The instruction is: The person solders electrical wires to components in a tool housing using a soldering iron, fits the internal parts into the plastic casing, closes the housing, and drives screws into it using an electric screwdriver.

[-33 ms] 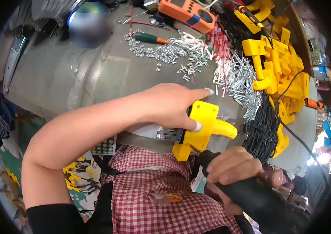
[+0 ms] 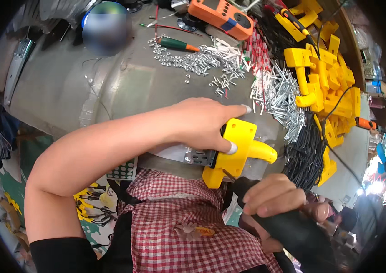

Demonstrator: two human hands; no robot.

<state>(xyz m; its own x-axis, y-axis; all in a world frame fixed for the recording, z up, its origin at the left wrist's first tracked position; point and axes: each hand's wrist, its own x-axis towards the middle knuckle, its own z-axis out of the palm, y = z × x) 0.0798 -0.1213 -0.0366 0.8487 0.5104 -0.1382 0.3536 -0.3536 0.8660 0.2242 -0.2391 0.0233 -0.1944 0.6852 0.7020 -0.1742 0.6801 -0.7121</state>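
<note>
My left hand (image 2: 202, 122) holds a yellow plastic handle (image 2: 236, 145) near the table's front edge, thumb on its face and index finger stretched past its far end. From the handle's left side a perforated metal plate (image 2: 200, 158) sticks out, partly under my wrist. My right hand (image 2: 277, 196) is wrapped round a dark power screwdriver (image 2: 295, 230). The tool's thin bit meets the near end of the yellow handle; whether a screw sits under the tip is too small to tell.
Beyond my hands lie loose screws (image 2: 279, 98), nuts (image 2: 174, 60) and a green-and-orange screwdriver (image 2: 177, 44). An orange meter (image 2: 222, 18) stands at the back. To the right are piled yellow handles (image 2: 334, 77) and bundled black cables (image 2: 302, 154). A checked apron (image 2: 174, 218) meets the table edge.
</note>
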